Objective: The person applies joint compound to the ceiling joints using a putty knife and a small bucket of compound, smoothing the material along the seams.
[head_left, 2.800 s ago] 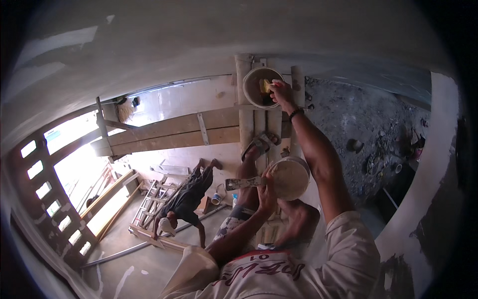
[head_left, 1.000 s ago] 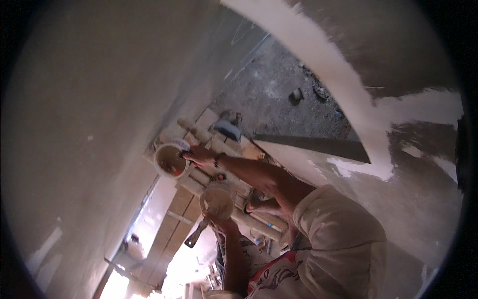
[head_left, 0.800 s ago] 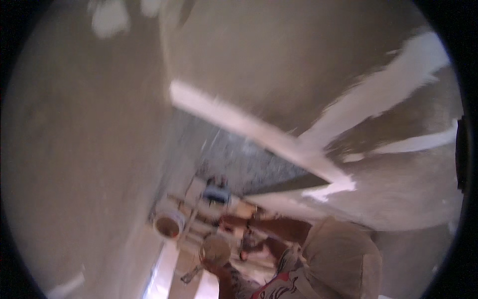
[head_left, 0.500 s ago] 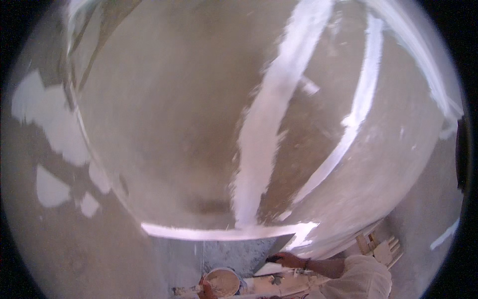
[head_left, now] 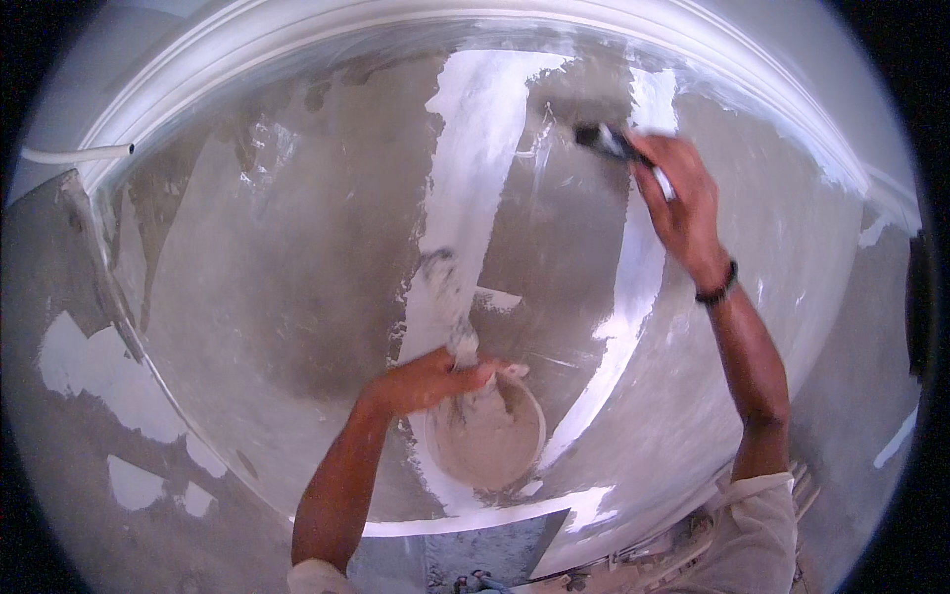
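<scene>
Left hand [head_left: 427, 379]: grips round putty-smeared plaster pan [head_left: 487, 433] by its rim.
Right hand [head_left: 681, 203]: clenched around dark-handled putty knife [head_left: 616, 146], pressed on grey ceiling [head_left: 297, 277].

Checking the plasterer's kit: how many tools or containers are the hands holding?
2. The left hand holds a round plaster-filled bowl low at centre; the right hand grips a dark-handled tool raised against the ceiling.
</scene>
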Demonstrator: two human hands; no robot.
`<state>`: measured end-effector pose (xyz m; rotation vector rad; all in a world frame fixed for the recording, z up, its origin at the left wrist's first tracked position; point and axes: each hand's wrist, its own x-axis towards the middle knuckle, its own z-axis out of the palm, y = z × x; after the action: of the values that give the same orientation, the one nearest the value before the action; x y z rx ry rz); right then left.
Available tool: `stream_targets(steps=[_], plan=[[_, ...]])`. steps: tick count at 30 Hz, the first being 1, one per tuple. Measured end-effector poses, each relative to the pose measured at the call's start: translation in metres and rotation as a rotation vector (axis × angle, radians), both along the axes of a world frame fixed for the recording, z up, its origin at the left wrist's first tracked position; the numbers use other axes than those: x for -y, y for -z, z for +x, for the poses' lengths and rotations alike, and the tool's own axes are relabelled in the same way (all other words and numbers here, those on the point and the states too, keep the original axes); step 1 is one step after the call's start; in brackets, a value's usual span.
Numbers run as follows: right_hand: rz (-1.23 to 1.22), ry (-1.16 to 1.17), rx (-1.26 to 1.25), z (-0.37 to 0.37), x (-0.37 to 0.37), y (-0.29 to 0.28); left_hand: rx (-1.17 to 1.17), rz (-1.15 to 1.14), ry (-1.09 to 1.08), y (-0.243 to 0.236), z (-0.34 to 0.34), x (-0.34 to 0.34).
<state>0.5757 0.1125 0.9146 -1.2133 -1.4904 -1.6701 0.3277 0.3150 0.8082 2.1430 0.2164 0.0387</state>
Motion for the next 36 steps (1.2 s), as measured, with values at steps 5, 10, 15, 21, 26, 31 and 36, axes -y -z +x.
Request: stream_targets(steps=[5,10,15,21,26,31,36], plan=[[0.027,0.038,0.187,0.006,-0.046,-0.086,0.023,-0.266,0.310,-0.004,0.053,-0.038],[0.065,0.170,0.308,0.002,-0.076,-0.117,-0.015,-0.396,0.243,0.004,0.054,-0.047],[0.014,0.129,0.167,-0.033,-0.078,-0.133,-0.033,-0.320,0.272,-0.001,0.052,-0.047],[0.095,0.317,0.286,0.036,-0.058,-0.140,0.003,-0.360,0.313,0.017,0.058,-0.061],[0.097,0.370,0.174,0.087,0.021,-0.133,-0.001,-0.342,0.363,0.001,0.053,-0.044],[0.126,0.154,0.262,0.070,0.013,-0.120,0.040,-0.332,0.431,0.012,0.065,-0.055],[-0.005,0.206,0.383,-0.017,-0.065,-0.123,0.067,-0.362,0.332,0.012,0.054,-0.056]])
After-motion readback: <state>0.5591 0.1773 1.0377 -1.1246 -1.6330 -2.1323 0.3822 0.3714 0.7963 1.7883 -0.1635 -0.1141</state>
